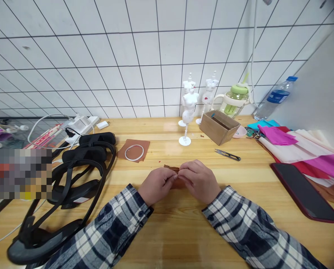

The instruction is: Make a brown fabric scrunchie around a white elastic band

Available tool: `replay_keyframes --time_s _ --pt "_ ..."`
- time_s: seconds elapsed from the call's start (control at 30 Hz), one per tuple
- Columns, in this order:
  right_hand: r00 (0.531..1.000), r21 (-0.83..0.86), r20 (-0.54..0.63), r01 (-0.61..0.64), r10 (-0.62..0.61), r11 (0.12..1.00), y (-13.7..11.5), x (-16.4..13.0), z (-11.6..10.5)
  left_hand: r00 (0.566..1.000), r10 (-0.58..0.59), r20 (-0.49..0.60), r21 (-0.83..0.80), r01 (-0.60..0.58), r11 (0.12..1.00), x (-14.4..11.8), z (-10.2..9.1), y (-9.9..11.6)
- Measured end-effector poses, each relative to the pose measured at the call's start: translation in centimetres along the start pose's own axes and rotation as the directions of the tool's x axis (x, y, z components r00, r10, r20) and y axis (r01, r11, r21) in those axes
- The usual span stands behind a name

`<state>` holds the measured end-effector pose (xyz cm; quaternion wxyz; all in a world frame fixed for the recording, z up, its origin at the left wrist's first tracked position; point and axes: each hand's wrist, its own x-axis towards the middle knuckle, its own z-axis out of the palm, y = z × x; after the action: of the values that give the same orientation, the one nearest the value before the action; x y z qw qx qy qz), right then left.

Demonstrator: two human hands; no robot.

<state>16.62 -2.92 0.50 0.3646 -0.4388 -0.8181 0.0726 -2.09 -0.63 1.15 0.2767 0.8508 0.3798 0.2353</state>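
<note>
Table (167,231) light wood, smooth; brown cloth piece (171,169) matt; phone (304,192) glossy; mannequin (188,108) white plastic.

We find no words, numbers or brand names clear enough to read. The blue label on the water bottle (277,96) is too small to make out, and the red printing on the flat packet (45,137) at left is blurred.

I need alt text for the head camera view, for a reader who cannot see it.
Two hands, left hand and right hand, in plaid sleeves pinch a small brown pleated paper piece over a light wooden table. Behind it stand white miniature mannequins, an open cardboard box and small metal thread snips.
</note>
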Motion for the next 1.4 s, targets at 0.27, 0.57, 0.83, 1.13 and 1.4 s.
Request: replay_keyframes --time_s 0.27,0.57,0.83,1.13,1.4 --pt "0.958 0.628 0.049 -0.249 0.282 0.738 1.8 0.4 -1.2 0.961 -0.186 -0.203 -0.473 0.070 0.878 0.4 -1.2 -0.9" --pt "0.913 0.057 0.229 -0.360 0.339 0.931 4.6 -0.4 0.4 0.984 -0.096 -0.152 -0.144 0.074 0.987 0.3 -0.4 -2.3" --pt "0.919 0.260 0.227 -0.376 0.322 0.890 2.3 -0.2 1.0 0.990 0.081 -0.114 0.208 -0.055 0.976 0.1 0.3 -1.1" --pt "0.919 0.336 0.247 -0.379 0.308 0.862 0.9 -0.2 1.2 0.994 0.067 -0.088 0.175 -0.050 0.983 -0.1 0.3 -0.5" --pt "0.893 0.398 0.295 -0.438 0.340 0.806 0.9 -0.3 1.1 0.999 0.024 0.027 0.004 -0.024 1.000 0.2 0.2 -0.4"
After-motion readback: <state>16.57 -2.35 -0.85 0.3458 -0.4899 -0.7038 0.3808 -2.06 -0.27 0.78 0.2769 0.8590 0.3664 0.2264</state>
